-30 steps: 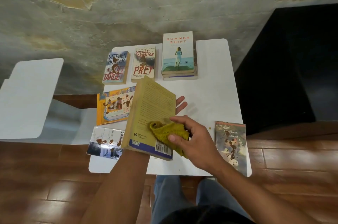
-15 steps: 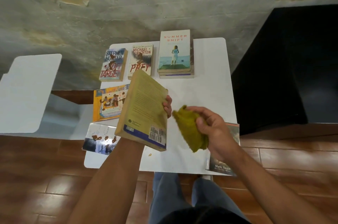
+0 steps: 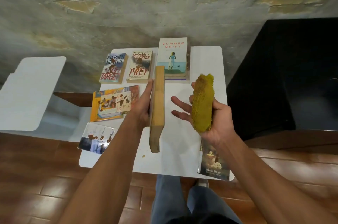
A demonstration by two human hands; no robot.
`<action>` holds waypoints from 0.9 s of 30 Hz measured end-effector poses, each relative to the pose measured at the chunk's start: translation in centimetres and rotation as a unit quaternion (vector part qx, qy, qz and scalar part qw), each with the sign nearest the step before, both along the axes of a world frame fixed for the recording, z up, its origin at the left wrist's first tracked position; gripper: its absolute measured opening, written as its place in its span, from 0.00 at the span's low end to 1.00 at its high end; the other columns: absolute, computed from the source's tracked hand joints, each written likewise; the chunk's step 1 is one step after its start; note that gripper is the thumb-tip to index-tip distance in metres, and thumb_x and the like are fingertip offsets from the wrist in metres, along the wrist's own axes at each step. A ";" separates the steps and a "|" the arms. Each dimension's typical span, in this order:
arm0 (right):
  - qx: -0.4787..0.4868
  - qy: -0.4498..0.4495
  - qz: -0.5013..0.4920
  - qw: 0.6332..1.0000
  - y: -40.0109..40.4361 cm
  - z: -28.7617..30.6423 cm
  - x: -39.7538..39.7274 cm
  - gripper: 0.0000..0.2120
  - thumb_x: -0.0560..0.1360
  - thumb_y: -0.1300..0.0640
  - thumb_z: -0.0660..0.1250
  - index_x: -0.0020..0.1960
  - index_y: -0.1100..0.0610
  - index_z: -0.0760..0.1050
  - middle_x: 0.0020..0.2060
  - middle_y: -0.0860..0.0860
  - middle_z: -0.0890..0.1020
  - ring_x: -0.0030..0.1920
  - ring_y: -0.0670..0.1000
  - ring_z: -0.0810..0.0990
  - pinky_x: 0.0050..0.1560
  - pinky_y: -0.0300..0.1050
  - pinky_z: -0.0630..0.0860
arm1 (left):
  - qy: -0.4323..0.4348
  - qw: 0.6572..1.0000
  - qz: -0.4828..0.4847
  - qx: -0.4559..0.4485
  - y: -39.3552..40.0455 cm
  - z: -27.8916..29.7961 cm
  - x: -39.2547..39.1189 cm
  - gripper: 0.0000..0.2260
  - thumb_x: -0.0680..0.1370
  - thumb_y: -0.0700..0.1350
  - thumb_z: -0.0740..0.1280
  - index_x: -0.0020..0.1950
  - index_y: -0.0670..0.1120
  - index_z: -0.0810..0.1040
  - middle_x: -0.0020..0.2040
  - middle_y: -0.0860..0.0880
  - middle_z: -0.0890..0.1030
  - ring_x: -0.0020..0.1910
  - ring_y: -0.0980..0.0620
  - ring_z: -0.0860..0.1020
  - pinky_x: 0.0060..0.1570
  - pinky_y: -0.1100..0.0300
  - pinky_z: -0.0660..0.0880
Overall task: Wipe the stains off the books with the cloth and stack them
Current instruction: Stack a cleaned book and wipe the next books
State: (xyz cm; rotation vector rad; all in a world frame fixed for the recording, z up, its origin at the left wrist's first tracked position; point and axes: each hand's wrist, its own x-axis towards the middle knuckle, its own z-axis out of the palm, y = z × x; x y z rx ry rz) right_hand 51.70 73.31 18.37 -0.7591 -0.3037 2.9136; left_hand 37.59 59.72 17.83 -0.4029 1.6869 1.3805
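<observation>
My left hand [image 3: 142,106] holds a yellowed paperback [image 3: 157,108] on edge above the white table [image 3: 204,62], its page block facing me. To its right my right hand [image 3: 210,123] grips a yellow-green cloth [image 3: 202,103], palm turned up, some fingers spread toward the book. A stack topped by the Summer Shift book [image 3: 172,57] sits at the table's back. Stained books lie around: Soft Target [image 3: 113,68], Prey [image 3: 140,66], an orange-covered book [image 3: 111,103], a white and blue book [image 3: 97,137] at the front left, and a Mark Twain book [image 3: 213,163] at the front right.
A second white surface [image 3: 31,92] stands to the left. A black cabinet [image 3: 285,77] is close on the right. A rough concrete wall rises behind the table. Wooden floor and my legs in jeans [image 3: 173,196] are below. A small crumb [image 3: 143,156] lies near the table's front.
My left hand has turned the paperback from cover-up to standing on edge. My right hand has lifted the cloth off the cover, moved right and turned palm up.
</observation>
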 end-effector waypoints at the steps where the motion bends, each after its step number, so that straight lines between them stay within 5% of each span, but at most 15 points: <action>1: 0.010 -0.002 0.002 1.000 0.2 0.2 -0.3 0.22 0.84 0.53 0.50 0.64 0.61 0.79 0.42 0.57 0.80 0.62 0.74 0.76 0.66 0.75 0.65 | -0.017 1.000 0.003 -0.009 0.3 -0.2 -0.7 0.26 0.77 0.70 0.60 0.51 0.47 0.78 0.33 0.46 0.82 0.32 0.51 0.80 0.31 0.57 0.78; 4: 0.047 0.003 0.016 0.999 0.8 0.3 -1.6 0.21 0.84 0.52 0.52 0.72 0.58 0.73 0.43 0.56 0.81 0.56 0.70 0.81 0.58 0.71 0.73 | -0.012 0.998 -0.010 -0.053 1.5 1.2 -1.7 0.19 0.78 0.67 0.62 0.45 0.52 0.73 0.27 0.46 0.82 0.36 0.46 0.82 0.46 0.46 0.80; 7: 0.062 -0.009 0.015 0.998 1.0 0.1 -2.7 0.21 0.84 0.51 0.53 0.71 0.58 0.73 0.43 0.56 0.80 0.49 0.66 0.83 0.49 0.65 0.79 | -0.006 0.998 -0.005 -0.055 1.9 0.6 -3.9 0.20 0.76 0.66 0.66 0.45 0.49 0.73 0.30 0.46 0.84 0.28 0.48 0.83 0.48 0.46 0.80; 10: 0.074 -0.035 -0.002 0.997 1.4 0.1 -4.3 0.19 0.84 0.51 0.54 0.67 0.58 0.76 0.43 0.56 0.82 0.51 0.66 0.83 0.49 0.65 0.81 | -0.004 0.999 -0.017 -0.043 2.4 -0.6 -6.8 0.34 0.65 0.71 0.73 0.57 0.44 0.79 0.46 0.41 0.87 0.41 0.43 0.86 0.52 0.42 0.82; 12: 0.086 -0.060 -0.022 0.994 1.9 -0.2 -5.6 0.19 0.85 0.51 0.53 0.61 0.59 0.79 0.44 0.56 0.84 0.54 0.67 0.82 0.54 0.67 0.79 | 0.017 0.996 -0.029 -0.088 3.1 -1.5 -9.0 0.44 0.60 0.73 0.73 0.63 0.42 0.78 0.48 0.41 0.86 0.44 0.41 0.86 0.50 0.42 0.83; 15: 0.110 -0.093 -0.037 0.989 2.6 -0.7 -7.5 0.25 0.85 0.51 0.52 0.50 0.57 0.87 0.48 0.58 0.85 0.56 0.68 0.81 0.59 0.69 0.74 | 0.038 0.991 -0.057 -0.116 4.4 -1.1 -11.9 0.34 0.75 0.72 0.59 0.60 0.43 0.76 0.47 0.42 0.84 0.43 0.45 0.84 0.39 0.52 0.82; 17: 0.107 -0.102 -0.051 0.988 3.2 -1.4 -9.0 0.26 0.85 0.50 0.51 0.49 0.57 0.87 0.52 0.59 0.84 0.61 0.69 0.77 0.64 0.70 0.70 | 0.040 0.991 -0.056 -0.112 5.4 -1.1 -13.8 0.28 0.82 0.67 0.51 0.58 0.45 0.74 0.49 0.42 0.82 0.47 0.46 0.83 0.44 0.51 0.82; 19: 0.104 -0.102 -0.062 0.987 3.9 -2.0 -10.3 0.26 0.85 0.49 0.51 0.50 0.56 0.87 0.53 0.59 0.84 0.65 0.69 0.74 0.66 0.70 0.67 | 0.053 0.991 -0.062 -0.107 5.9 -1.7 -16.0 0.22 0.84 0.61 0.51 0.60 0.45 0.71 0.52 0.42 0.82 0.52 0.44 0.82 0.55 0.46 0.81; 23: 0.093 -0.089 -0.073 0.989 5.4 -3.8 -12.8 0.25 0.85 0.49 0.50 0.54 0.56 0.86 0.57 0.59 0.83 0.66 0.67 0.75 0.63 0.70 0.69 | 0.067 0.989 -0.070 -0.115 7.2 -4.3 -20.1 0.17 0.85 0.48 0.54 0.70 0.41 0.66 0.55 0.40 0.82 0.51 0.44 0.83 0.54 0.42 0.81; 27: 0.078 -0.086 -0.069 0.991 6.4 -5.7 -14.8 0.22 0.84 0.48 0.52 0.63 0.59 0.80 0.64 0.62 0.79 0.65 0.67 0.76 0.65 0.71 0.67 | 0.092 0.989 -0.060 -0.096 8.3 -4.6 -22.2 0.11 0.84 0.37 0.55 0.56 0.39 0.77 0.43 0.43 0.81 0.41 0.47 0.81 0.48 0.47 0.81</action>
